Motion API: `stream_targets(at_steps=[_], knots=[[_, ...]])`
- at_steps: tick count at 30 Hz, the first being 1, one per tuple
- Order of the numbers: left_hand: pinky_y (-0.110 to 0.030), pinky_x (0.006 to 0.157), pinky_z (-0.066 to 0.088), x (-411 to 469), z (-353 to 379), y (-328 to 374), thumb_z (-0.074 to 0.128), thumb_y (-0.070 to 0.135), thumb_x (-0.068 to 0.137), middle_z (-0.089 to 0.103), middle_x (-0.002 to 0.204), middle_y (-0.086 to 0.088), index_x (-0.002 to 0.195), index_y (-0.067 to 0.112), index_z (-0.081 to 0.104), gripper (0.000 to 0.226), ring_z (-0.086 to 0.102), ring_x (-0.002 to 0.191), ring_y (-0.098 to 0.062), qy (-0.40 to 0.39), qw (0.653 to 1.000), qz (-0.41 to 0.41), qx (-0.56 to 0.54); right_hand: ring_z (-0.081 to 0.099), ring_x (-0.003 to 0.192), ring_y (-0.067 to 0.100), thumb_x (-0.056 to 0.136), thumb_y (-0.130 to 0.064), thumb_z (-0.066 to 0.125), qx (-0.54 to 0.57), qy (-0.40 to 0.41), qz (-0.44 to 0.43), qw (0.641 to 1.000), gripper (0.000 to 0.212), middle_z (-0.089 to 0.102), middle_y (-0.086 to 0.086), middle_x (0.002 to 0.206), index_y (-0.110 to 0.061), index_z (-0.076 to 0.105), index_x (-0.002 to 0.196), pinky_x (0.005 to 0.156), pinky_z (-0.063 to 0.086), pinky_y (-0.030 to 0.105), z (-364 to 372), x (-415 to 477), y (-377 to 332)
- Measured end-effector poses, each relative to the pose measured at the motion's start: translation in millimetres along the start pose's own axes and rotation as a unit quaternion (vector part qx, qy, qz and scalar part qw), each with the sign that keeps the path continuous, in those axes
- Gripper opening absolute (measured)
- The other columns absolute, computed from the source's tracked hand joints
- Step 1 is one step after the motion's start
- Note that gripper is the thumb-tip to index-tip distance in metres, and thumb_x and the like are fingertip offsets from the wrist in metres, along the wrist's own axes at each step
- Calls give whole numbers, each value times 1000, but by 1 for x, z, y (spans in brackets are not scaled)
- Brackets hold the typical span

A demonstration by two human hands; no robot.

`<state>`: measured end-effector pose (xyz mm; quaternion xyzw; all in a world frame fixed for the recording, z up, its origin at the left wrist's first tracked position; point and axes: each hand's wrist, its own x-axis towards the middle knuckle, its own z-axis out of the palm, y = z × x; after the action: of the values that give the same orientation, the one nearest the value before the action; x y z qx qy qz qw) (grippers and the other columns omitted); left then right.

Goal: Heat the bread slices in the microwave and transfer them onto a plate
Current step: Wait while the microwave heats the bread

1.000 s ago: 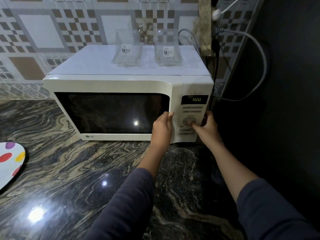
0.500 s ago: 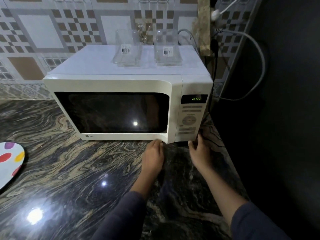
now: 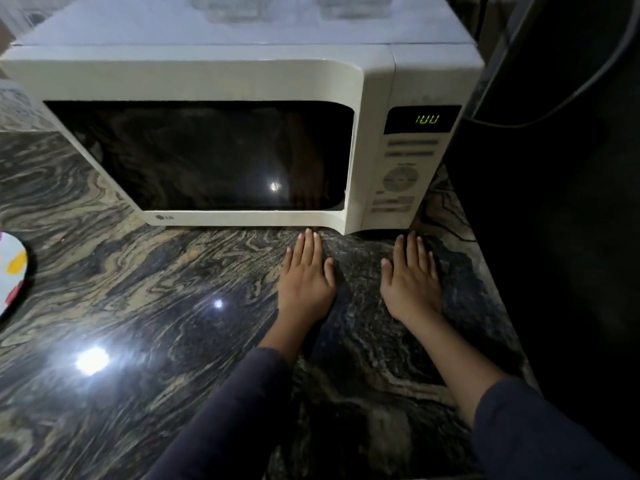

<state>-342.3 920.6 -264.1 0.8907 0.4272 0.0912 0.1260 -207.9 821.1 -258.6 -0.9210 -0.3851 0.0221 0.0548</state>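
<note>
since the bread slices cannot be seen behind the dark window, you can only judge that they sit inside the microwave [image 3: 242, 133], whose door [image 3: 194, 154] is shut with no light showing inside. its display [image 3: 426, 119] shows green digits, blurred, something like 100. by that reading you are in the heating or waiting step, and whether the cycle is running cannot be told. your left hand [image 3: 304, 275] lies flat and spread on the marble counter [image 3: 138, 306], gripping nothing, fingertips just short of the door's lower edge. your right hand [image 3: 412, 282] lies the same way, open and empty, below the control panel [image 3: 398, 178]. the spotted plate [image 3: 10, 271] waits well apart at the far left edge. next you likely need to watch the display, then open the door and lift the slices out with care, as they may be hot.
</note>
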Motion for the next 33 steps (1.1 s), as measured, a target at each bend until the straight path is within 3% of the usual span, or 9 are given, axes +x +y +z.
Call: stream_targets(at_steps=[16,23,33], knots=[[-30,118,-7,-1,-6,3,5,39,90,0,158,-4,148,12,2,64,-6,146,-13,-8,1000,-2,5,1,147,21,100,-37,18,31,4,-16,999,58,3,10,159,-10,7,150,119,0,37,-5,-2,1],[-30,117,-8,-2,-7,3,4,40,89,-1,158,-3,148,12,1,65,-7,145,-12,-11,1000,-4,2,1,147,21,89,-41,4,30,3,-14,999,68,3,9,159,-10,7,150,118,-1,35,-5,-3,0],[-30,118,-8,-2,-9,3,6,39,92,-1,158,-3,148,13,0,62,-7,145,-12,-8,1000,0,-3,1,147,21,96,-39,8,28,-4,-13,1000,61,2,9,159,-10,6,150,118,0,36,-6,-3,0]])
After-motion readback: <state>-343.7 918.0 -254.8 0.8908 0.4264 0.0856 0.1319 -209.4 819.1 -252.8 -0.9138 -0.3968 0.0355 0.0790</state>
